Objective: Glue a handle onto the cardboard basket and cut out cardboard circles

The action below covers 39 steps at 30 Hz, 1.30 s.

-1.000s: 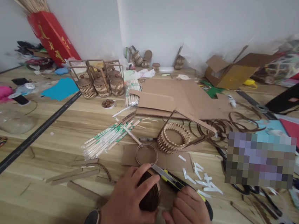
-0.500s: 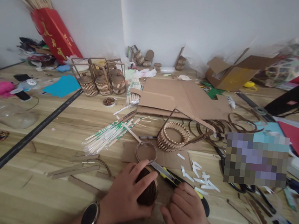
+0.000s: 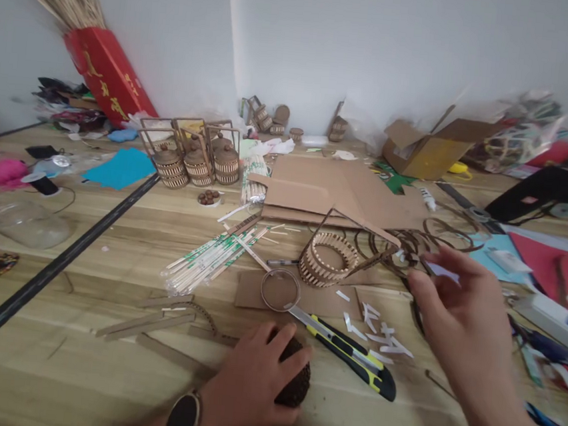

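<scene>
My left hand, with a watch on its wrist, is closed over a small dark round cardboard piece on the wooden table. My right hand is raised to the right above the table and pinches a small white paper strip between thumb and fingers. A yellow-and-black utility knife lies on the table between the two hands, untouched. Beyond it are a thin ring on a cardboard sheet and a slatted cardboard basket. White paper scraps lie beside the knife.
Wrapped chopsticks lie left of the basket. Cardboard sheets, three finished small baskets, brown cardboard rings, an open box, and red and blue paper crowd the back and right. Cardboard strips lie near the left hand.
My right hand has left the spot beside the dark piece and risen up and to the right, now holding a white strip. The knife lies uncovered. The left hand stays put.
</scene>
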Each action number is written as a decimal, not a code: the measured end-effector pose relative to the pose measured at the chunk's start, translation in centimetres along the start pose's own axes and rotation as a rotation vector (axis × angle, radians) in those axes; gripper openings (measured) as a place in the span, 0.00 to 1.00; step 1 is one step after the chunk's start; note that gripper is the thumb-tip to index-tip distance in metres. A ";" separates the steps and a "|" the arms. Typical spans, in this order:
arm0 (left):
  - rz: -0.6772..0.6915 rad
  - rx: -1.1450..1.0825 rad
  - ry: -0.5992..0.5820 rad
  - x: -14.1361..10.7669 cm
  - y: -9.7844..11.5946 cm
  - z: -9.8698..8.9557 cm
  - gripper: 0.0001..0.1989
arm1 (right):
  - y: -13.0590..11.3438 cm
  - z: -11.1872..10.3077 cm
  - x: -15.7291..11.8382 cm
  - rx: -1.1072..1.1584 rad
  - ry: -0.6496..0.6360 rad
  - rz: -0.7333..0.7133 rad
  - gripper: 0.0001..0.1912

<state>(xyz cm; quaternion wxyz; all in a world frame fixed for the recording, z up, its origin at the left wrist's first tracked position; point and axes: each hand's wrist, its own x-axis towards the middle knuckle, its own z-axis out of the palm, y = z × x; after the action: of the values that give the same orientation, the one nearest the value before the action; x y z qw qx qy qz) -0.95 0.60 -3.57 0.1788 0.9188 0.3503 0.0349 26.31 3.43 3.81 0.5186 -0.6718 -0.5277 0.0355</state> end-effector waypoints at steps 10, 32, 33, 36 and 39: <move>0.045 -0.069 0.043 -0.3 0.1 -0.5 0.43 | -2.3 1.9 6.3 -0.127 -0.402 -0.047 0.18; -0.152 0.261 0.010 12.6 -9.6 -6.6 0.10 | -1.4 9.4 13.9 0.075 -0.522 -0.187 0.12; -0.132 0.259 0.006 12.5 -9.6 -6.6 0.09 | -1.1 9.5 13.9 0.071 -0.524 -0.188 0.12; -0.089 0.257 0.017 12.2 -9.7 -6.4 0.07 | -0.6 9.7 13.9 0.051 -0.520 -0.197 0.12; -0.072 0.252 0.053 12.0 -9.8 -6.1 0.09 | -0.7 9.4 13.7 0.028 -0.521 -0.220 0.12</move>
<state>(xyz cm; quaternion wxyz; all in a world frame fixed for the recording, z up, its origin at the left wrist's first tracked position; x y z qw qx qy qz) 0.70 17.09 -2.04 0.0536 0.9196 0.3891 0.0086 26.27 19.78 6.78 0.3755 -0.5715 -0.7124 0.1577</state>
